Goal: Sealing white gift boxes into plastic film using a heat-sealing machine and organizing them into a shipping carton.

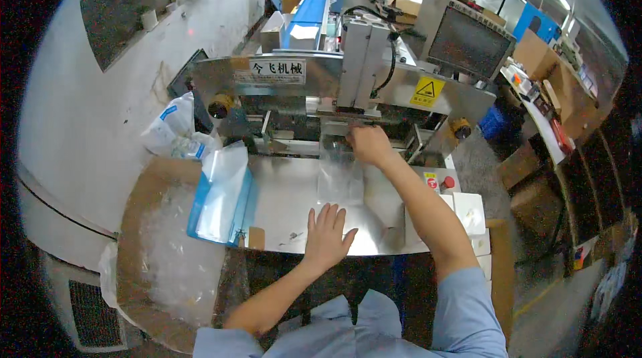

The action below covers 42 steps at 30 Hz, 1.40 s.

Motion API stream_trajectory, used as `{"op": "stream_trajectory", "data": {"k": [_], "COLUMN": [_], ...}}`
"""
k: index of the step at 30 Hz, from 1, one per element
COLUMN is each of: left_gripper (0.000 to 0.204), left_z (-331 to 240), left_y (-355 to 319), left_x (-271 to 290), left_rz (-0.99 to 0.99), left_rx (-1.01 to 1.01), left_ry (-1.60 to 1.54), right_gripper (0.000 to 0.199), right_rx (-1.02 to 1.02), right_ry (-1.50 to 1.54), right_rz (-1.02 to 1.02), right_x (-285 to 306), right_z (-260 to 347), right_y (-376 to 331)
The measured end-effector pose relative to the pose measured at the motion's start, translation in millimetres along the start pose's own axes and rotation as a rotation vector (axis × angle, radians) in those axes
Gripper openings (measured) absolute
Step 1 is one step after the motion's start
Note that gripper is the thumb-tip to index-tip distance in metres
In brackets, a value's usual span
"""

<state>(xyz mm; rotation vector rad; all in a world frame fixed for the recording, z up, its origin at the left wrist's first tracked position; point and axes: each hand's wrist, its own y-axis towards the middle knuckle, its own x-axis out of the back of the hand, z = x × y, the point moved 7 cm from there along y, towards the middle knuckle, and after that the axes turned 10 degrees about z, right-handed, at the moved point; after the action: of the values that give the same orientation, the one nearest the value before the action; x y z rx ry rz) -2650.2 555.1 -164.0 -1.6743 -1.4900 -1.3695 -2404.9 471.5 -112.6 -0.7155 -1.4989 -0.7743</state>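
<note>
A clear plastic bag (339, 181) lies flat on the shiny metal worktop (281, 191), its far end reaching into the slot of a metal machine (321, 70). At that far end, my right hand (372, 145) has its fingers curled closed on the bag's right edge; the fingertips are partly hidden against the dark slot. My left hand (328, 239) rests palm down near the worktop's front edge, just below the bag, with fingers stretched apart and nothing in them. Left of it, a blue tray (246, 204) holds a stack of clear plastic bags (223, 194).
A large cardboard box (137, 224) of loose clear bags stands at the left. White boxes (469, 213) and a red button (448, 183) are at the worktop's right. Behind the machine are a monitor (470, 42) and a blue conveyor (309, 13). A cluttered shelf (545, 110) stands far right.
</note>
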Motion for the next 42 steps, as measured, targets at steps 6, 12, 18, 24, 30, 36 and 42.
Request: {"op": "stream_trajectory", "data": {"k": [6,12,18,24,30,36,42], "left_gripper": [0.059,0.072,0.072,0.071,0.072,0.064,0.061], "left_z": [10.9,21.1,23.8,26.9,28.3,53.8,85.4], "left_y": [-1.6,-7.0,-9.3,-12.5,-10.7,16.1,90.5], "left_x": [7.5,22.9,25.1,25.3,22.4,27.9,19.7], "left_rz": [-0.041,-0.26,-0.302,-0.341,-0.319,-0.334,-0.083], "left_rx": [0.058,0.155,0.175,0.142,0.132,0.349,0.401], "left_ry": [-0.171,-0.169,-0.25,-0.242,-0.24,-0.895,-1.085], "right_gripper": [0.029,0.031,0.035,0.042,0.053,0.065,0.069], "right_rx": [0.007,0.007,-0.091,-0.107,-0.203,-0.42,-0.567], "right_ry": [-0.022,-0.019,0.056,0.525,0.759,1.085,1.241], "right_rz": [-0.001,0.038,0.14,-0.114,-0.108,-0.165,-0.283], "right_x": [16.2,19.7,15.7,59.7,32.7,-25.3,-81.0], "right_z": [12.0,8.4,-4.2,14.4,37.1,28.8,-0.7], "right_y": [0.9,4.1,4.5,-64.0,-135.0,-145.9,-111.1]}}
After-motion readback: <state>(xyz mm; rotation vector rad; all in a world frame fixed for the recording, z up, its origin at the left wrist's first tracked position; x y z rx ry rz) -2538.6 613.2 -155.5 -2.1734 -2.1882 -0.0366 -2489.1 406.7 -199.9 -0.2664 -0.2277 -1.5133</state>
